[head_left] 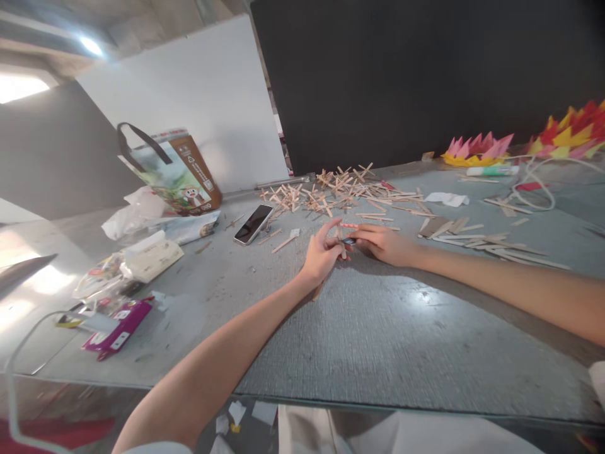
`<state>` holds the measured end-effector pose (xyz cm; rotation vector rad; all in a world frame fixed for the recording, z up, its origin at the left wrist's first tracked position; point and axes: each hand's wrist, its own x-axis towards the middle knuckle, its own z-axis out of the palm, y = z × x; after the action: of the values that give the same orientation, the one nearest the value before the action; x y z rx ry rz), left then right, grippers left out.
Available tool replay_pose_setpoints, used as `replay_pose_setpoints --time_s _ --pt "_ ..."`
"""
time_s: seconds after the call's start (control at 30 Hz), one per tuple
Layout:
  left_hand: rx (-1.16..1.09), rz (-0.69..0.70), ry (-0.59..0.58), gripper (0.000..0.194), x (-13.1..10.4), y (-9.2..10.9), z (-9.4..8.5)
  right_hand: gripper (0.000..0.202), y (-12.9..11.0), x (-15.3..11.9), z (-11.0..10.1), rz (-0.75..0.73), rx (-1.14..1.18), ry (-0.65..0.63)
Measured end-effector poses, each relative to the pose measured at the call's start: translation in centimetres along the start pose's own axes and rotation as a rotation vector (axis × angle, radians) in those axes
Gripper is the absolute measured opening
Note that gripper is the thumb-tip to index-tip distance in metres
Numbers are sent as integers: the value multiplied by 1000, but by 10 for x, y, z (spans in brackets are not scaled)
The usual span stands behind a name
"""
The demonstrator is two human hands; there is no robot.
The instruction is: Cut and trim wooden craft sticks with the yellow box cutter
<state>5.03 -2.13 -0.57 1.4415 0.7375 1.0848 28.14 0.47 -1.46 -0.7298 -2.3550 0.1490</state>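
My left hand (324,252) is closed, with a short wooden craft stick (343,251) between its thumb and fingers. Close against it, my right hand (385,244) pinches a small dark tool with a shiny edge (349,241); its exact kind is hidden by the fingers. A thin red-and-white strip (348,225) shows just above the right fingertips, and I cannot tell whether it is held. Both hands meet just above the grey tabletop (378,328). Behind them spreads a loose pile of wooden sticks (350,189).
Left of the hands lie a phone (254,224), a shopping bag (174,170) and a purple packet (118,328). On the right are more flat sticks (482,243), a glue tube (492,171), a white cable (543,189) and pink-and-yellow paper petals (477,150).
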Motion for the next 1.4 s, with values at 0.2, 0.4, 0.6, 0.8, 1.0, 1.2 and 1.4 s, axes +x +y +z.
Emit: replay_pose_setpoints --time_s 0.2,0.4,0.6,0.8,1.0,1.2,1.4 --pt "18 9 7 84 0 -3 -1 41 0 0 0 15 18 -9" --pt "23 -3 2 84 -1 0 0 42 2 -1 2 30 11 -15" --pt "45 3 19 81 -1 2 1 40 0 1 0 32 26 -19" --pt "64 -9 30 74 -1 3 2 42 -2 1 -1 42 30 -22" --pt "58 -6 35 72 -2 2 2 42 -1 0 1 39 -14 -29" --pt "56 -7 31 70 -2 2 2 42 -3 1 -1 36 11 -40" --pt "65 -8 35 70 -1 0 1 40 -2 1 -1 40 17 -46"
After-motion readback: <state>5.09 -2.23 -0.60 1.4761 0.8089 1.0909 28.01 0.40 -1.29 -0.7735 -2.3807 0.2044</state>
